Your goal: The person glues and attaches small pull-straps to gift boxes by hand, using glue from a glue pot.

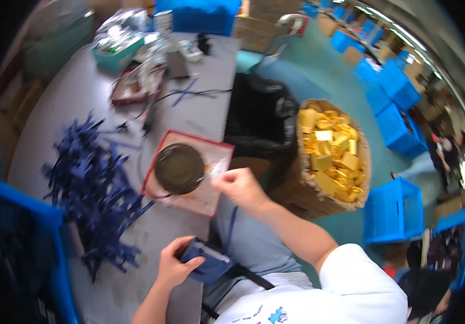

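My left hand [174,264] is closed around a small navy blue box-like item [206,261] above my lap, at the table's edge. My right hand [241,188] has its fingers pinched together over the right side of a red-rimmed tray [211,208]. What those fingertips hold, if anything, is too small to make out. A dark round dish [179,168] sits in the tray, left of my right hand. Below that hand a thin blue strip [233,224] hangs down. A heap of navy ribbon strips [94,189] lies on the table to the left.
A carton of yellow boxes [332,156] stands on the right, beside a black-lined bin [259,116]. Farther up the table [205,116] are cables and a teal box [118,56] with plastic bags. Blue crates [394,210] stand on the floor, and another person [448,154] is at far right.
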### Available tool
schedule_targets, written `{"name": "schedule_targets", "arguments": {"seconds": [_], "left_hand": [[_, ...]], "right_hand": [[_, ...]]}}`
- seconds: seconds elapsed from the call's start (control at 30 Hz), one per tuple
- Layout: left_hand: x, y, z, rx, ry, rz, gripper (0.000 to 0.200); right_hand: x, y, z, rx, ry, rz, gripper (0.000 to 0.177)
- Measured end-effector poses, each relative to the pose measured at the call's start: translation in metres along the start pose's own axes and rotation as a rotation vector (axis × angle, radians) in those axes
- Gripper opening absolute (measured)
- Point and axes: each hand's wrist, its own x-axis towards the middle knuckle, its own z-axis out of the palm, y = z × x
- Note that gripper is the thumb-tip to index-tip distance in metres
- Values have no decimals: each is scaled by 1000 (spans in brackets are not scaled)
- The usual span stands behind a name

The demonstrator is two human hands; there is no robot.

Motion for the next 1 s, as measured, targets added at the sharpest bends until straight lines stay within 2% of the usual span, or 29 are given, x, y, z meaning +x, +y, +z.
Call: {"name": "schedule_targets", "arguments": {"seconds": [0.17, 0.37, 0.53, 0.7, 0.77, 0.8, 0.83, 0.87, 0.9, 0.93, 1.0], "left_hand": [[-1, 3, 5, -33, 40, 41, 47], [-2, 0, 8, 11, 71, 119, 50], [-7, 13, 16, 59, 112, 91, 54], [-10, 20, 19, 55, 112, 80, 44], [-6, 7, 9, 8, 52, 99, 47], [-6, 12, 10, 21, 40, 57, 48], [-7, 17, 11, -34, 28, 55, 47], [-8, 14, 9, -14, 8, 52, 47], [-10, 17, 6, -22, -9, 42, 48], [-11, 20, 6, -36, -33, 41, 48], [-12, 19, 6, -148, -61, 40, 49]], "right_hand": [[-10, 12, -7, 46, 11, -29, 21], [-32, -14, -20, 60, -15, 3, 19], [-40, -21, -20, 66, -27, -33, 21], [-47, -25, -22, 77, -94, -45, 20], [-47, -14, -19, 157, -131, -110, 23], [-51, -22, -24, 286, -222, 130, 21], [-52, -19, -25, 686, -354, 252, 17], [-58, -22, -24, 944, -400, 291, 18], [-58, -11, -25, 1156, -532, 278, 22], [-60, -7, -25, 1230, -615, 267, 27], [-69, -3, -19, 1361, -635, 213, 28]]}}
